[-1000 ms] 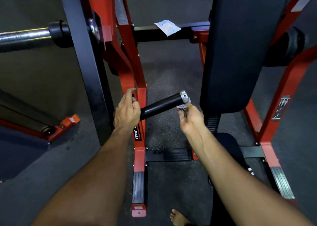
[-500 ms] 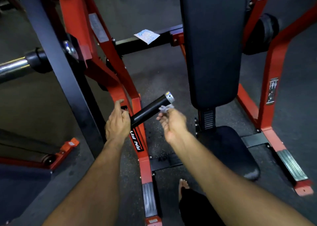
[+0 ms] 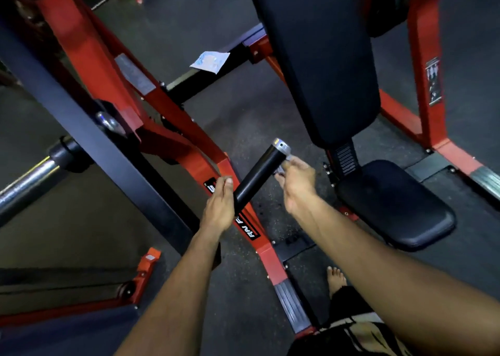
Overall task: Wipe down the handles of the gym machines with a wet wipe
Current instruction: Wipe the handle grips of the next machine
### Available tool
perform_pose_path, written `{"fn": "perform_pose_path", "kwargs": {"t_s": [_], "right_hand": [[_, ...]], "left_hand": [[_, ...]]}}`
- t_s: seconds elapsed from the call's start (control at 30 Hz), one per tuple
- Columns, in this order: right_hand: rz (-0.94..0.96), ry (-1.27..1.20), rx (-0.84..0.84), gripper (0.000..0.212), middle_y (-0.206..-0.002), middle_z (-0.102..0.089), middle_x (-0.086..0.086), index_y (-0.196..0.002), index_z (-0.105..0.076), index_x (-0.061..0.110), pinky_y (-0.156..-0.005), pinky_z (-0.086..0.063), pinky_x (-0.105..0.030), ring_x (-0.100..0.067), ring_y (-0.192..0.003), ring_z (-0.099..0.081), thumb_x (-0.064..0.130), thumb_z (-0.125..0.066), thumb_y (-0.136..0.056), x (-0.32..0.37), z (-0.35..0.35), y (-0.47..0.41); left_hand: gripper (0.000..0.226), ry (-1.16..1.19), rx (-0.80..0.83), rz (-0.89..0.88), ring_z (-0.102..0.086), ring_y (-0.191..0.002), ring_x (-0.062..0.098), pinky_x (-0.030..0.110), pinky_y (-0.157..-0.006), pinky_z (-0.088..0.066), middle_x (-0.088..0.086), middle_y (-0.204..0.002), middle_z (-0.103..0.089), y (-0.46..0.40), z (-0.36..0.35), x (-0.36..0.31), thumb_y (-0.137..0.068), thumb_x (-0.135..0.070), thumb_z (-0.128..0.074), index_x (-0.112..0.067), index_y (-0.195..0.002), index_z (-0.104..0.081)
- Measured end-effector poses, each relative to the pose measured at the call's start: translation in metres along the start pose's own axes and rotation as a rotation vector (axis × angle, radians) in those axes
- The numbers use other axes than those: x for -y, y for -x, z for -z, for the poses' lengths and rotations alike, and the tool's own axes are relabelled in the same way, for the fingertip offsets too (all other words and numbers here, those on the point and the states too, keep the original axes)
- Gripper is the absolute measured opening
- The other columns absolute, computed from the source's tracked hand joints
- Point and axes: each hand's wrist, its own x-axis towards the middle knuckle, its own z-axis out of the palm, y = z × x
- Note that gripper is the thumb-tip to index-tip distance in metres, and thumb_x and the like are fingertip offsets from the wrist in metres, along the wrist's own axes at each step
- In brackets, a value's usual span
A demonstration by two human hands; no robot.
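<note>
My left hand (image 3: 219,207) rests flat, fingers straight, steadying the handle (image 3: 258,176); my right hand (image 3: 296,180) pinches the wipe (image 3: 281,167) against its underside.

The black handle (image 3: 258,176) juts up and right from the slanted red frame post (image 3: 173,117), with open floor (image 3: 243,117) beyond its capped tip. Just right of it the back pad (image 3: 319,58) and seat pad (image 3: 395,204) narrow the gap where the right hand (image 3: 296,184) sits. The left hand (image 3: 219,207) fills the handle's base, hemmed by the dark upright (image 3: 89,136) to the left.
</note>
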Motion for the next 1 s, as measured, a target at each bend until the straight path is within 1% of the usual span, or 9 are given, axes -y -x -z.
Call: {"fn": "perform_pose_path", "kwargs": {"t_s": [0.1, 0.27, 0.43, 0.53, 0.63, 0.73, 0.83, 0.93, 1.0], "right_hand": [[0.024, 0.063, 0.008, 0.018, -0.085, -0.069, -0.007, -0.094, -0.068, 0.008, -0.076, -0.059, -0.023, -0.015, -0.081, -0.067, -0.003, -0.055, -0.099, -0.013, 0.007, 0.005], [0.171, 0.018, -0.108, 0.01, -0.082, -0.069, -0.003, -0.099, -0.067, 0.006, -0.064, -0.057, -0.02, -0.012, -0.073, -0.065, 0.0, -0.06, -0.097, 0.007, 0.008, -0.002], [0.409, -0.001, -0.233, 0.004, -0.087, -0.07, -0.009, -0.096, -0.065, 0.006, -0.067, -0.05, -0.03, -0.015, -0.075, -0.06, 0.004, -0.062, -0.096, -0.011, -0.01, -0.009], [0.59, 0.06, -0.409, 0.011, -0.081, -0.07, -0.005, -0.085, -0.064, 0.01, -0.068, -0.049, -0.03, -0.009, -0.073, -0.06, 0.01, -0.065, -0.096, -0.034, -0.015, 0.005], [0.692, 0.167, -0.396, 0.015, -0.078, -0.069, -0.002, -0.083, -0.064, 0.009, -0.066, -0.049, -0.033, -0.01, -0.069, -0.059, -0.001, -0.063, -0.094, -0.071, -0.014, 0.023], [0.708, 0.261, -0.319, 0.015, -0.073, -0.068, 0.007, -0.082, -0.066, 0.01, -0.066, -0.047, -0.026, -0.005, -0.069, -0.06, -0.001, -0.066, -0.092, -0.112, -0.008, 0.04], [0.805, 0.241, -0.437, 0.017, -0.078, -0.07, 0.009, -0.082, -0.068, 0.014, -0.069, -0.047, -0.016, 0.0, -0.072, -0.062, 0.0, -0.066, -0.092, -0.104, -0.003, 0.043], [0.947, 0.2, -0.586, 0.012, -0.088, -0.072, 0.002, -0.09, -0.071, 0.01, -0.077, -0.054, -0.024, -0.007, -0.085, -0.068, 0.0, -0.065, -0.089, -0.062, -0.008, 0.024], [1.028, 0.301, -0.625, 0.02, -0.09, -0.069, 0.005, -0.09, -0.073, 0.016, -0.08, -0.056, -0.032, -0.01, -0.087, -0.068, 0.001, -0.063, -0.083, -0.048, -0.02, 0.013]], "left_hand": [[0.039, -0.021, 0.022, -0.051, -0.056, -0.125, 0.03, 0.039, -0.103, -0.04, 0.004, -0.132, -0.062, -0.005, 0.001, 0.0, -0.111, -0.05, -0.022, -0.038, -0.138, -0.047], [0.038, -0.034, 0.046, -0.359, -0.048, -0.133, 0.012, 0.023, -0.101, -0.03, -0.003, -0.147, -0.053, -0.028, 0.009, -0.034, -0.111, -0.039, -0.036, -0.031, -0.147, -0.044], [0.045, -0.067, 0.208, -0.695, -0.038, -0.142, 0.013, 0.029, -0.114, -0.029, -0.004, -0.157, -0.039, -0.055, -0.005, -0.096, -0.11, -0.039, -0.04, -0.034, -0.155, -0.037], [0.041, -0.128, 0.336, -0.843, -0.049, -0.133, 0.014, 0.039, -0.112, -0.04, -0.005, -0.152, -0.041, -0.062, -0.017, -0.1, -0.11, -0.04, -0.038, -0.033, -0.15, -0.045], [0.035, -0.029, 0.352, -0.887, -0.065, -0.106, 0.016, 0.038, -0.1, -0.047, -0.008, -0.136, -0.049, -0.069, -0.021, -0.092, -0.11, -0.042, -0.032, -0.035, -0.138, -0.051], [0.033, 0.079, 0.352, -0.907, -0.054, -0.107, 0.002, 0.015, -0.092, -0.039, -0.007, -0.124, -0.056, -0.073, -0.02, -0.092, -0.112, -0.03, -0.033, -0.023, -0.137, -0.054], [0.032, 0.164, 0.387, -0.847, -0.055, -0.103, -0.006, 0.002, -0.087, -0.035, -0.014, -0.118, -0.061, -0.074, -0.021, -0.09, -0.113, -0.03, -0.032, -0.023, -0.137, -0.053], [0.034, 0.184, 0.423, -0.857, -0.055, -0.106, -0.015, 0.005, -0.091, -0.039, -0.017, -0.119, -0.062, -0.08, -0.021, -0.089, -0.114, -0.029, -0.03, -0.021, -0.135, -0.056], [0.037, 0.194, 0.442, -0.855, -0.055, -0.116, -0.008, 0.012, -0.1, -0.041, -0.01, -0.131, -0.062, -0.082, -0.022, -0.089, -0.114, -0.026, -0.029, -0.017, -0.132, -0.059]]}}
